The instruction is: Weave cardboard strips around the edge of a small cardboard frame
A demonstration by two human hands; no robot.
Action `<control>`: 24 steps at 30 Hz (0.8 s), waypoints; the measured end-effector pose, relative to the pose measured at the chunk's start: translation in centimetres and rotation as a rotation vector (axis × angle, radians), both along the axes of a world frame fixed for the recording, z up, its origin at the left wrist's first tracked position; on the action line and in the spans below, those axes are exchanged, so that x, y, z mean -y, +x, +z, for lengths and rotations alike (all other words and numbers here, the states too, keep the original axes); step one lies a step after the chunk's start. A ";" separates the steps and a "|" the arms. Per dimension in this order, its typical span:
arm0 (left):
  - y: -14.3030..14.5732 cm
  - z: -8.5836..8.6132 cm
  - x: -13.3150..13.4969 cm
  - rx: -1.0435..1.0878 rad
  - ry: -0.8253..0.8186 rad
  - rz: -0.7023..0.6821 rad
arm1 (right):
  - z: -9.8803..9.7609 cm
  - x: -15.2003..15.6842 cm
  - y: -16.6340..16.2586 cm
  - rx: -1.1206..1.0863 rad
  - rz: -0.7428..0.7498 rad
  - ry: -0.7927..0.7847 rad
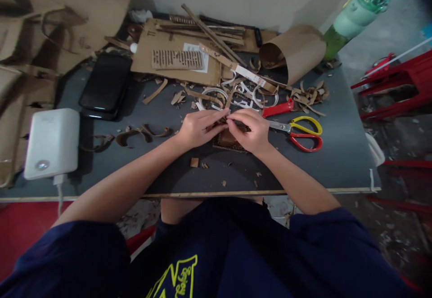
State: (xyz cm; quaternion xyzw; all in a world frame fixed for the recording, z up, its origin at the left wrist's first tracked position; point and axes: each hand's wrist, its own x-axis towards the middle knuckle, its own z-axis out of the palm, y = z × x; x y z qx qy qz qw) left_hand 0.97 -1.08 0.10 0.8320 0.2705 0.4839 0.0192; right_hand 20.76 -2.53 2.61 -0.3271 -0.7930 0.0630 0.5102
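Note:
My left hand (197, 127) and my right hand (249, 131) meet over a small brown cardboard piece (227, 141) lying on the dark grey table (337, 154). Both hands have their fingers pinched together on a thin strip of that cardboard piece, fingertips touching at the middle. Most of the piece is hidden beneath my hands. Scissors with yellow and red handles (302, 133) lie just right of my right hand. A red-handled tool (278, 108) lies above them.
Cardboard scraps and curled strips (236, 93) litter the table's middle. Flat cardboard with sticks (189, 50) and a rolled cardboard sheet (293, 52) sit at the back. A black case (105, 86) and a white box (52, 142) lie left. A green bottle (357, 12) stands far right.

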 end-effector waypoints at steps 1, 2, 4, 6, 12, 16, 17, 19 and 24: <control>0.0 0.0 -0.1 -0.003 -0.022 -0.030 | 0.1 0.0 0.1 -0.002 0.003 -0.012; -0.1 0.1 -0.1 -0.004 -0.041 -0.052 | 0.1 -0.1 0.2 0.000 0.003 -0.024; -0.1 0.0 -0.2 0.002 -0.059 -0.073 | 0.1 -0.1 0.3 0.005 -0.001 -0.043; -0.1 0.0 -0.3 0.008 -0.063 -0.064 | 0.1 -0.1 0.3 -0.002 -0.007 -0.051; -0.1 -0.2 -0.3 0.040 -0.042 -0.052 | 0.1 0.0 0.2 -0.022 0.023 -0.047; -0.1 -0.2 -0.2 0.051 -0.051 -0.049 | -0.1 -0.1 0.2 -0.021 0.061 -0.051; -0.1 -0.3 -0.2 0.053 -0.047 -0.042 | -0.2 -0.1 0.1 -0.022 0.064 -0.048; 0.0 -0.3 -0.3 0.067 -0.029 -0.032 | -0.3 -0.1 0.1 -0.020 0.055 -0.036; 0.3 -0.5 -0.3 0.091 0.000 -0.026 | -0.5 0.0 -0.1 0.010 0.035 -0.059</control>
